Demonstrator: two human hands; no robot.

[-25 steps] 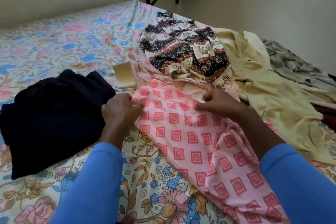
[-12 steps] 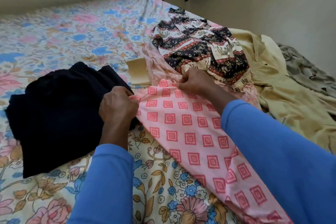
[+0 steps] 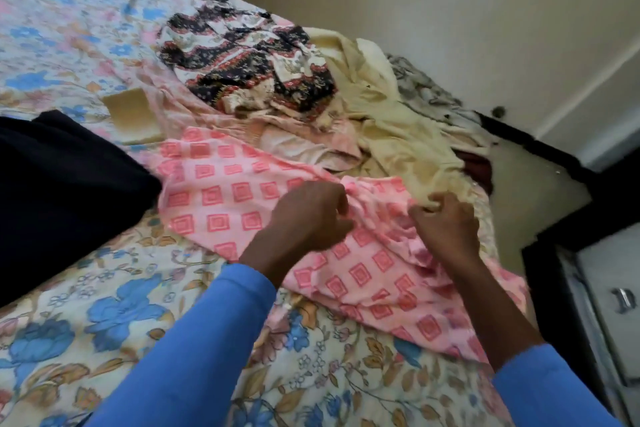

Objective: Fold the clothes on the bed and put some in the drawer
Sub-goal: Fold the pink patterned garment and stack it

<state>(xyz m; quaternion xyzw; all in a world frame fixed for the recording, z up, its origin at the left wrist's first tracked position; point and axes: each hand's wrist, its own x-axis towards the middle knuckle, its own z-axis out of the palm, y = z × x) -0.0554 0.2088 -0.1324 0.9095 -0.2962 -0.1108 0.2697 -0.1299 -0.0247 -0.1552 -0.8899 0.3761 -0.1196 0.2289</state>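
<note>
Fingers (image 3: 336, 197) of the left hand (image 3: 308, 215) curl into a bunched fold of the pink garment (image 3: 221, 194), and on my feed I read that as a grip. The right hand (image 3: 446, 229) pinches the same cloth at its wrinkled edge, just where the cream garment (image 3: 391, 121) overlaps it, though blur softens the fingertips. Both arms wear blue sleeves (image 3: 194, 340).

I see the bed (image 3: 104, 322), under a floral sheet, carrying all the clothes. At the left lies a navy garment (image 3: 62, 191), touching the pink garment's left edge. The pink garment, printed with red squares, runs diagonally from there toward the near right side of the bed. Behind it the cream garment lies crumpled, and further back a patterned garment (image 3: 242, 69) in black, red and white touches it. A grey garment (image 3: 426, 90) is bunched at the far right edge.

Beside the bed on the right I make out 1 drawer (image 3: 602, 263) with a metal handle (image 3: 623, 300). A small tan folded piece (image 3: 133, 118) lies flat between the navy and patterned garments.
</note>
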